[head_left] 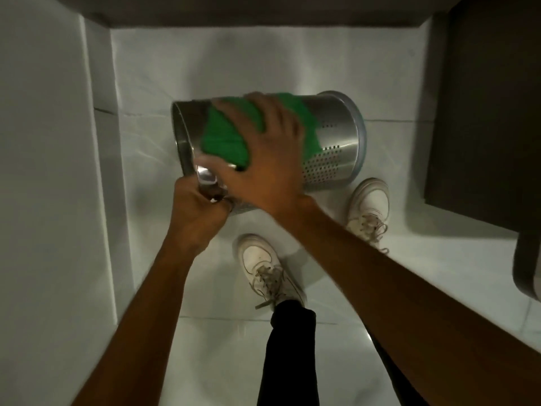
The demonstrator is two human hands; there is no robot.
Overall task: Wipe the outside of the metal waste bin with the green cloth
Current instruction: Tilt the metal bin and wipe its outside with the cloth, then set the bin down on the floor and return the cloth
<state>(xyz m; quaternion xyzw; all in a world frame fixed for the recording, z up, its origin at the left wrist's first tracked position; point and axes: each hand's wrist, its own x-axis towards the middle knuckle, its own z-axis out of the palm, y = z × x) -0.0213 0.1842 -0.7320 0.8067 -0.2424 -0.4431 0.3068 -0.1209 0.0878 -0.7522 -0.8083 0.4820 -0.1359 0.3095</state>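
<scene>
Metal waste bin [336, 133] is held tipped on its side above the floor [175, 68], likely so its wall faces up. Left hand [199, 212] clamps the open rim to steady it. Right hand [263, 159] presses spread fingers flat on green cloth [225, 136] against the wall; blurred.

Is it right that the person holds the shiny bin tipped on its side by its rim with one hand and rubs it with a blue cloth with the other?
Not quite: the cloth is green, not blue. The head view shows the left hand gripping the rim of the metal waste bin, tipped on its side, while the right hand presses the cloth on its outside.
</scene>
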